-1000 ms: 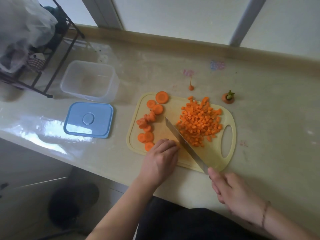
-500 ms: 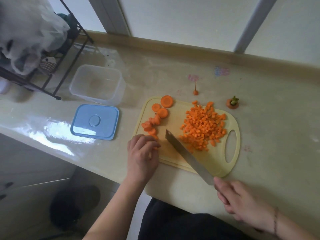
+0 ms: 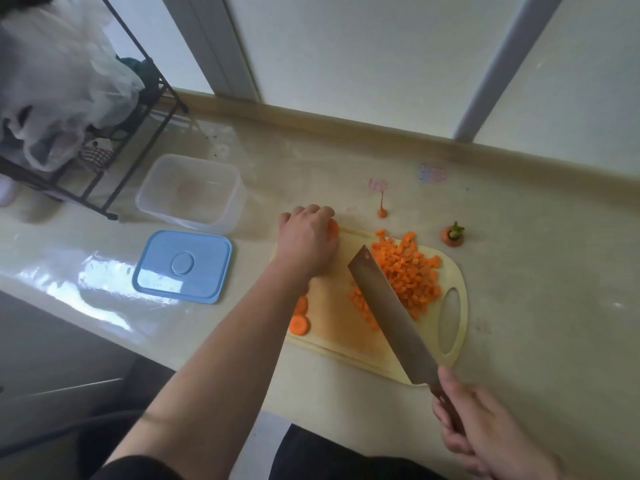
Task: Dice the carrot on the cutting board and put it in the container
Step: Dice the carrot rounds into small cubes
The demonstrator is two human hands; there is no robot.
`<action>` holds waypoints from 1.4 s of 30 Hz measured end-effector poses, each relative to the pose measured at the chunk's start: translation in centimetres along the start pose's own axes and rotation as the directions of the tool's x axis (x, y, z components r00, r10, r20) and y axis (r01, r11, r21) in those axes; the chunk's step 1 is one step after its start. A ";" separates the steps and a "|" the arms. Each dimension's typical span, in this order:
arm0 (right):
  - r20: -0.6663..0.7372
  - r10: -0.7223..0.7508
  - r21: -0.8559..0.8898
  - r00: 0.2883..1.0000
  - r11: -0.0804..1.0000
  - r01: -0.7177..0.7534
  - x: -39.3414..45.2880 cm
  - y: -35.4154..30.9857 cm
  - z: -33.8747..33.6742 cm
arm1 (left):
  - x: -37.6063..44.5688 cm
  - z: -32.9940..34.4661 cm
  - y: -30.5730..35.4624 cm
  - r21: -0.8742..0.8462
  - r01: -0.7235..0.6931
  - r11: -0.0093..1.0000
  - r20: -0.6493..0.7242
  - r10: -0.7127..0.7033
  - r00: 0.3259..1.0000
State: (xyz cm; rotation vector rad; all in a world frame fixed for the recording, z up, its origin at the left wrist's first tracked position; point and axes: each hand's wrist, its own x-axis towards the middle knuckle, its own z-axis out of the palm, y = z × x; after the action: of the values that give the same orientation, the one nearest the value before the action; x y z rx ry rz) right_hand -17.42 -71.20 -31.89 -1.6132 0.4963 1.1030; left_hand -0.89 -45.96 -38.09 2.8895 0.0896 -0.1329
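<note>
Left hand (image 3: 306,242) has jumped from the near edge of the cutting board (image 3: 332,327) to its far-left corner, fingers (image 3: 323,212) curled down over the carrot rounds (image 3: 333,229) there. Looks like a gathering grip, but contact is hidden under the palm, so can't tell if it's closed on one. Right hand (image 3: 485,431) is clenched round the handle of the knife (image 3: 388,306); blade has lifted and now hangs tilted over the board, tip near the diced carrot pile (image 3: 408,271).

Read: slicing is paused and the next rounds are being pulled in for dicing. Two rounds (image 3: 299,318) sit loose at the near-left edge. Container (image 3: 188,192) is empty, so transfer hasn't started.

Materials:
- Board: pale yellow plastic, rounded corners, oval handle slot at right.
- Blade: broad, flat, dull brownish metal.
- Dice: small, fairly even cubes, heaped.
- Container: translucent, boxy, soft corners.
- Lid (image 3: 181,266): blue, flat on glossy table (image 3: 536,341).
- Carrot top (image 3: 452,235) and tail tip (image 3: 382,211) lie off the board.
</note>
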 end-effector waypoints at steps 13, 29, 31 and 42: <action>-0.214 -0.535 -0.686 0.817 0.678 0.264 0.8 0.1 -2.0 | -12.0 2.0 0.2 -0.218 -0.171 0.961 -0.263 0.111 0.958; -0.103 -0.592 -0.952 0.800 0.292 0.094 1.3 0.7 -1.4 | -10.9 -0.7 4.3 -0.294 -0.355 0.887 -0.312 0.261 0.913; -0.092 -0.580 -0.959 0.809 0.270 0.084 1.1 0.4 -1.1 | -9.8 -0.1 4.2 -0.223 -0.322 0.920 -0.146 0.295 0.944; -0.049 -0.632 -0.969 0.774 0.219 0.117 0.9 0.4 -0.3 | -7.0 0.8 4.7 -0.247 -0.256 0.935 -0.146 0.225 0.963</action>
State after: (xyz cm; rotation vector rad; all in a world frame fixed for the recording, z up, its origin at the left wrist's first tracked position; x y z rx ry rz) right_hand -17.17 -71.39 -32.83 -2.8931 -0.4749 0.5367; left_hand -7.54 -51.06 -37.05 2.6118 -0.2108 0.0866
